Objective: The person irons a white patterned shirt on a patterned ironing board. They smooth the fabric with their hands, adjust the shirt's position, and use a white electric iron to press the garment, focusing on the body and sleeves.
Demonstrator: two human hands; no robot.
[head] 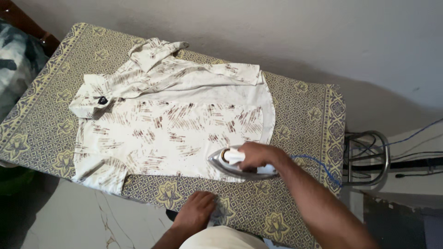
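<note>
A cream short-sleeved shirt (175, 120) with brown streaks lies spread flat on a table under a patterned grey-and-yellow cloth (55, 120). My right hand (258, 154) grips the white handle of a metal clothes iron (233, 163), which rests on the shirt's lower hem near the front right. My left hand (196, 212) lies flat, fingers together, on the cloth at the table's near edge, just below the shirt, holding nothing.
A blue cord (323, 166) runs from the iron to the right across the cloth. A metal rack (369, 157) with cables stands beside the table's right end. A plain wall runs behind. Pale marbled floor (92, 216) shows at the front left.
</note>
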